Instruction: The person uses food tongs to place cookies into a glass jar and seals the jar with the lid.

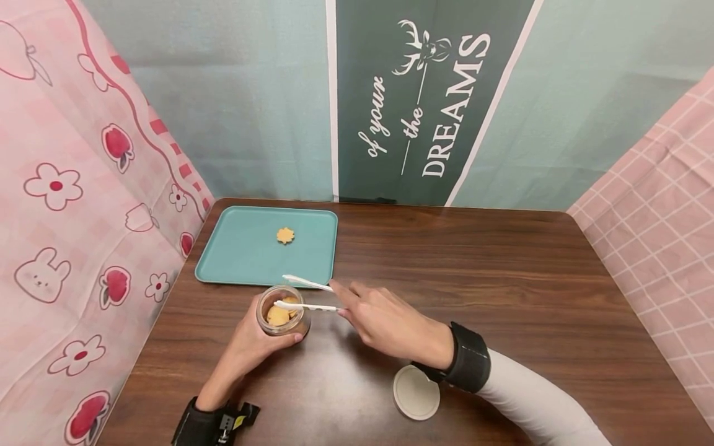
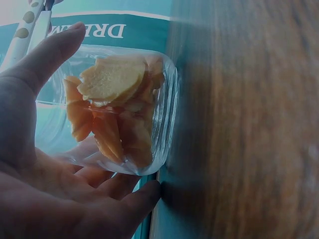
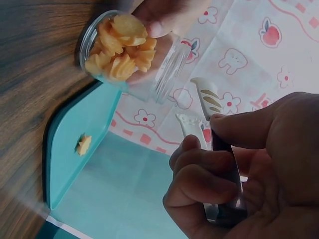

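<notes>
My left hand (image 1: 251, 341) grips a clear jar (image 1: 301, 324) on the table, its thumb and fingers wrapped round the side. Several golden cookies (image 2: 112, 82) fill the lower part of the jar, whose mouth is uncovered. In my right hand (image 1: 385, 319) I hold a pair of tongs (image 3: 227, 184) with white tips and a dark handle. The tips are spread apart and nothing sits between them. In the right wrist view they are just outside the jar's mouth. One cookie (image 1: 285, 235) lies on the teal tray (image 1: 240, 248) behind the jar.
A round pale lid (image 1: 416, 393) lies on the brown wooden table (image 1: 474, 266) near my right forearm. Patterned pink cloth (image 1: 83, 248) hangs on the left, pink checked cloth (image 1: 664, 204) on the right. A teal-and-green cloth (image 1: 268, 111) with lettering closes off the back.
</notes>
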Available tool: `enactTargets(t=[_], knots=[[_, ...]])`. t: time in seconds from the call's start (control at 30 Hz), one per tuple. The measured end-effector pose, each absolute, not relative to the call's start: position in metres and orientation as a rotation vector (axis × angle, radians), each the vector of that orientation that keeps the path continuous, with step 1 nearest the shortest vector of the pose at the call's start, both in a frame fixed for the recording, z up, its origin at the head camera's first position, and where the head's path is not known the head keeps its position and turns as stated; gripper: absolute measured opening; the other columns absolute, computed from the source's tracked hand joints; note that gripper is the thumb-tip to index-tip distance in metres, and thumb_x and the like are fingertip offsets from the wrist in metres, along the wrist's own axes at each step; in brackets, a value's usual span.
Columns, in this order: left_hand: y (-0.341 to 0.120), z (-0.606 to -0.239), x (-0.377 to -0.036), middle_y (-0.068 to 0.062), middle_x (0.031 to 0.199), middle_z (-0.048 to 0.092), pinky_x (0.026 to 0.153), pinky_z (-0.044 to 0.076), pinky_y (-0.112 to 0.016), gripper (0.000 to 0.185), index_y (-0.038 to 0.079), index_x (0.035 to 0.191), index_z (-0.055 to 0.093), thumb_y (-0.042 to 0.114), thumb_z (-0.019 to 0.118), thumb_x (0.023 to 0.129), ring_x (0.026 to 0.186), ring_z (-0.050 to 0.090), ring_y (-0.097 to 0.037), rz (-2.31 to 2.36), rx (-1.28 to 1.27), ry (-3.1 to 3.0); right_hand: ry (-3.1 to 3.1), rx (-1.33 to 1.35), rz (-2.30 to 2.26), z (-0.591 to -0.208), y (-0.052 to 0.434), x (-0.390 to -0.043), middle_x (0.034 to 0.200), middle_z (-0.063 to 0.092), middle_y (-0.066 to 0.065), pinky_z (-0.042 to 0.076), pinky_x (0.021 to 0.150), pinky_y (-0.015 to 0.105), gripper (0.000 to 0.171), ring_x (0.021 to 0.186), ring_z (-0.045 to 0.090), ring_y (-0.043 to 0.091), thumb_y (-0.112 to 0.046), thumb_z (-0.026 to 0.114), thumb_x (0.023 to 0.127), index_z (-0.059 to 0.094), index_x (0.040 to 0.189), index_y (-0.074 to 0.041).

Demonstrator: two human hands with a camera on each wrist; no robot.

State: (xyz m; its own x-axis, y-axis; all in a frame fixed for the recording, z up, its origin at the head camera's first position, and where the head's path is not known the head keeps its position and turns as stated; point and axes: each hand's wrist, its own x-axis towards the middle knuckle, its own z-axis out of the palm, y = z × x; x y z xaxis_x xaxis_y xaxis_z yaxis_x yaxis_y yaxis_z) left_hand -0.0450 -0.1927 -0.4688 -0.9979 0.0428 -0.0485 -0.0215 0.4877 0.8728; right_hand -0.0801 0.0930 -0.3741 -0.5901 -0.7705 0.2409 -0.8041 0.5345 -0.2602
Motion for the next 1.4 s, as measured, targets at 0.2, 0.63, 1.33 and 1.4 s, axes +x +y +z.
enactTargets(t=[0.2,0.63,1.33,1.4], knots=[[-0.192,-0.466,-0.045,-0.011,0.144,0.06,0.11,0.042,-0.043,0.1,0.008,0.151,0.041,0.027,0.101,0.072,0.129,0.056,-0.023,1.59,-0.005,2.623,-2.647,1.348,0.508,-0.372,0.092,-0.087,0.092,0.06,0.005,0.055,0.057,0.029,0.047,0.06,0.057,0.013,-0.018,0.064,0.107,0.052,0.148,0.002],[-0.192,-0.468,-0.045,-0.011,0.147,0.06,0.114,0.038,-0.051,0.101,0.007,0.151,0.041,0.027,0.101,0.072,0.136,0.053,-0.027,1.608,0.006,2.611,-2.681,1.293,0.559,-0.373,0.087,-0.105,0.088,0.057,0.004,0.051,0.056,0.025,0.047,0.061,0.054,0.012,-0.013,0.066,0.106,0.051,0.147,0.002],[-0.192,-0.47,-0.045,-0.009,0.147,0.06,0.113,0.039,-0.04,0.101,0.009,0.15,0.041,0.027,0.101,0.071,0.136,0.054,-0.024,1.621,-0.001,2.594,-2.706,1.224,0.587,-0.397,0.078,-0.14,0.081,0.055,0.006,0.053,0.052,0.033,0.047,0.063,0.058,0.018,-0.017,0.071,0.104,0.055,0.142,0.006],[-0.192,-0.47,-0.045,-0.009,0.147,0.061,0.112,0.04,-0.038,0.101,0.009,0.15,0.041,0.027,0.101,0.072,0.136,0.054,-0.023,1.622,0.0,2.593,-2.722,1.219,0.591,-0.398,0.077,-0.143,0.08,0.055,0.006,0.053,0.052,0.033,0.047,0.063,0.058,0.019,-0.018,0.07,0.104,0.055,0.141,0.007]])
